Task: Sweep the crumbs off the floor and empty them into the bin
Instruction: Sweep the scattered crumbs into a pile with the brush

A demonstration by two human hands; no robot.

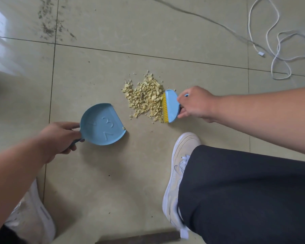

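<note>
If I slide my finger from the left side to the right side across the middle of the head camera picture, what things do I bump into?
Left hand → blue dustpan → pile of yellow crumbs → blue brush with yellow bristles → right hand.

Blue dustpan [102, 125]: raised marks moulded inside the pan, a "3" clear, a "V"-like mark beside it, another partly unreadable.
</note>
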